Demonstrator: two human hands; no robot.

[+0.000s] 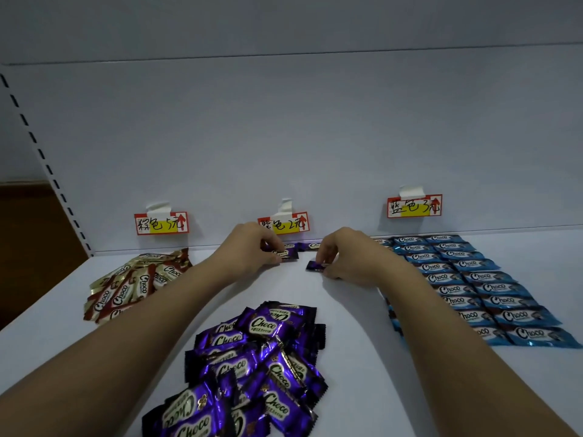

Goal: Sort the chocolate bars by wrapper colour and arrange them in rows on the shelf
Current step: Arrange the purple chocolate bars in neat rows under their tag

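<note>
Chocolate bars sit in three colour groups on the white shelf (362, 389). Blue bars (479, 287) are done: neat rows on the right under the blue tag (414, 207). Brown-and-gold bars (132, 287) are a loose heap on the left under the brown tag (161, 223), not yet rowed. Purple pile (252, 370) lies loose near the front edge, between my forearms.

Step in hand: starting the purple rows at the back, under the middle tag (283, 223). My left hand (249, 247) pinches one purple bar (287, 253) with curled fingers, close to the back wall. My right hand (342, 255) pinches a second purple bar (316, 266) at its end, low over the shelf surface or maybe already touching it, hard to tell in this dim light. Another purple bar (310, 246) already lies flat against the back wall, between the two hands. So the purple row has barely begun, and most purple stock is in the pile.

Next move, as I judge it: set both held bars down flat, lined up with the placed one, logo up, ends just beside each other. Then release and reach back to the front pile for more. Wrappers look slick and crinkly, so they may slide when nudged; I need light placement. Keep purple well apart from the blue rows. Brown heap comes after.
</note>
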